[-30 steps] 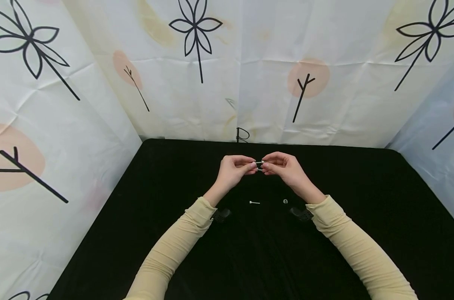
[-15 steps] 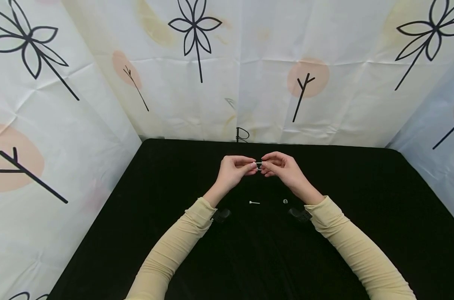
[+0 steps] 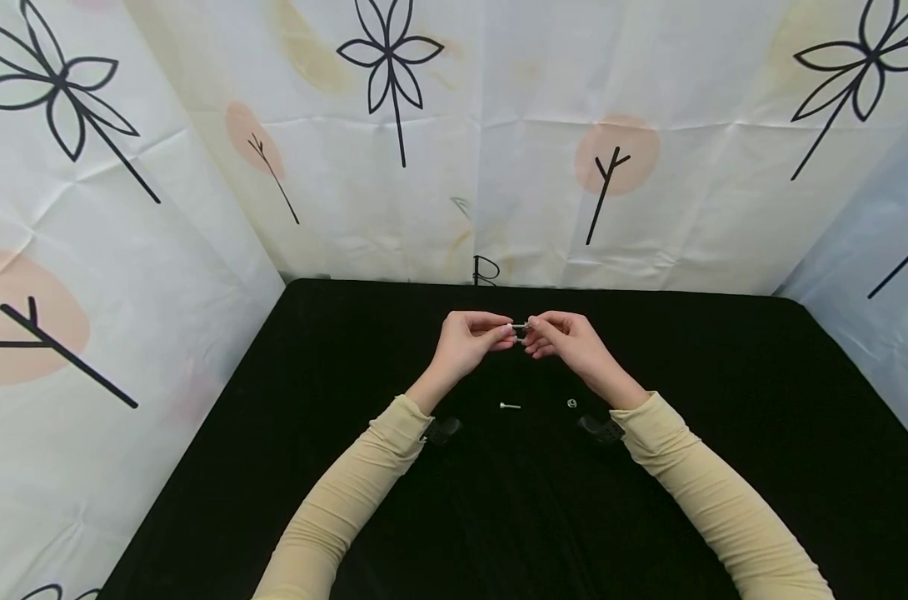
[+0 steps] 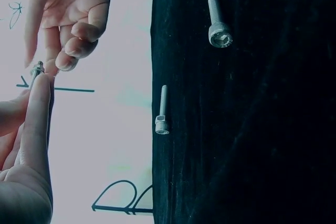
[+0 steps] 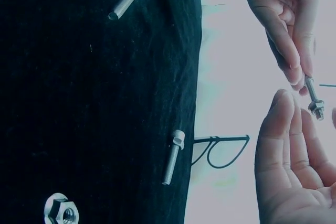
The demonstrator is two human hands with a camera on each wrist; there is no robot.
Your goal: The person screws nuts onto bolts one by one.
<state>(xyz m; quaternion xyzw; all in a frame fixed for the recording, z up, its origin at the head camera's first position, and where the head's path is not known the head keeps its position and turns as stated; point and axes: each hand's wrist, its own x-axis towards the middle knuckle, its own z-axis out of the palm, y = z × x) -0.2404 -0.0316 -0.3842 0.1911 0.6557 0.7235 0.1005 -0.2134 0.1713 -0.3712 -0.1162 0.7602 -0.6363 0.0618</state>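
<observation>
My left hand (image 3: 463,343) pinches a small metal bolt (image 5: 312,89) by its head end between thumb and fingers. A nut (image 5: 316,106) sits on the bolt's threaded end. Around that end my right hand (image 3: 570,343) holds its fingers loosely spread; the right wrist view shows a gap between them and the nut. On the black cloth behind the hands lies a second bolt (image 4: 163,109), a nut close against its head. Nearer to me lie a third, bare bolt (image 3: 510,406) and a loose nut (image 5: 62,211) with a wide flange or washer.
A black cloth (image 3: 394,517) covers the table. Patterned white curtains (image 3: 529,200) stand behind it and on both sides. Dark wrist-worn devices (image 3: 601,429) sit under both forearms.
Half a second ago the right fingertips covered the bolt's far end. They have since parted and drawn slightly right, baring more of the bolt. The left hand stays nearly still.
</observation>
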